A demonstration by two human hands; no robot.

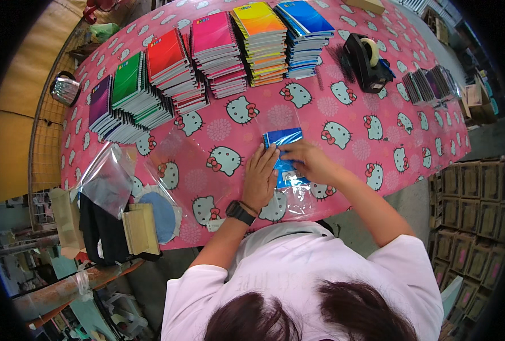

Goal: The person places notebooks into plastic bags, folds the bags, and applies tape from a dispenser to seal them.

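A blue notebook [284, 135] lies on the table in front of me, inside a clear plastic bag [295, 200] that reaches past it at both ends. My left hand [260, 172] rests flat along the notebook's left side, fingers stretched out and close together. Over the notebook's middle, my right hand [303, 158] has its fingers bent and pinched at the plastic. The exact contact is partly hidden under those fingers.
Stacks of spiral notebooks stand along the far side: purple [100, 102], green [128, 77], red [166, 54], pink [213, 34], yellow [258, 20] and blue [303, 18]. A black tape dispenser [367, 65] sits far right, beyond it more bundles [428, 85]. Loose clear bags [107, 179] lie left.
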